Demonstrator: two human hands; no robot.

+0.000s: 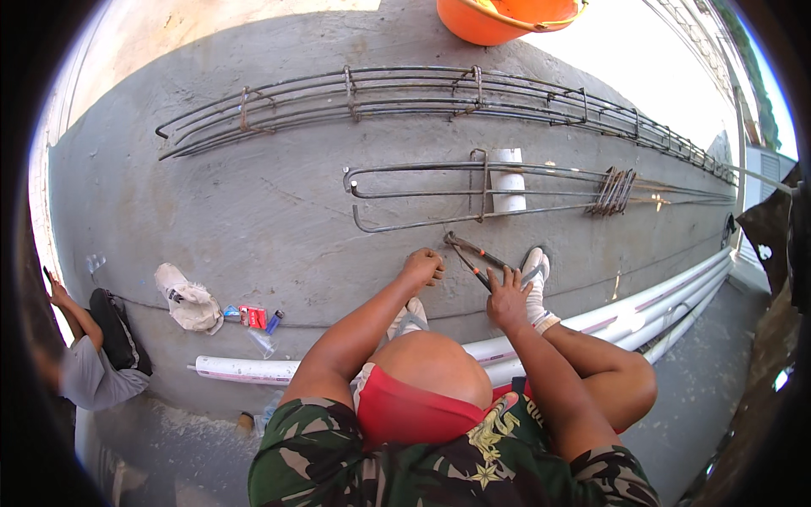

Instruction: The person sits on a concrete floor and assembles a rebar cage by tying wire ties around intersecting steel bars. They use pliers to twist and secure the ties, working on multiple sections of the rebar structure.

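Observation:
My right hand (509, 301) is at the black-and-orange handles of a pair of long-handled pincers (476, 253), its fingers on the spread handle ends. The pincers' head points away from me, near the hooked rebar frame. Left of them my left hand (424, 268) is closed, fingers curled; whatever it may hold is too small to make out. Just beyond lies a set of long steel bars (414, 198) with hooked ends. One square stirrup (484, 186) stands around these bars beside a short white pipe piece (508, 180), and several stirrups (615, 191) are bunched farther right.
A finished rebar cage (405, 106) lies farther off, below an orange bucket (490, 25). Long white pipes (245, 369) run beneath my legs. To the left are a pale cloth bag (187, 300), a red pack (253, 316), a blue lighter (274, 321) and another person (101, 372) beside a black bag (118, 329).

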